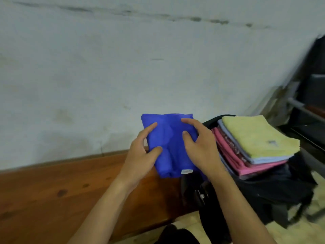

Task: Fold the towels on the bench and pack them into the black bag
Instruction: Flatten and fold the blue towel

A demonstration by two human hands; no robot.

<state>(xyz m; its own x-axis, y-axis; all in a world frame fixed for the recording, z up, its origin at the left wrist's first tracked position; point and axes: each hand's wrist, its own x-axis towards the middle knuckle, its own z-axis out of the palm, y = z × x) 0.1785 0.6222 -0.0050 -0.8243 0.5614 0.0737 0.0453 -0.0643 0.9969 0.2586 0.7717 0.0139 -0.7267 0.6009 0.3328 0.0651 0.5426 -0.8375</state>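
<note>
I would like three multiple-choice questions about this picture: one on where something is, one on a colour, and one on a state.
1. Where does the stack of folded towels sit?
A. On the bench, at its left end
B. In the open black bag, right of the bench
C. On the floor under the bench

2. What colour is the top towel of the stack?
A. Pale yellow
B. Pink
C. Blue

3. How is the blue towel held?
A. Spread flat on the bench
B. Hanging from one hand
C. Folded, gripped by both hands

Answers:
1. B: the stack rises out of the black bag beside the bench.
2. A: the top towel is pale yellow, with light blue and pink ones below it.
3. C: the left hand and right hand grip the folded blue towel above the bench's end.
</note>
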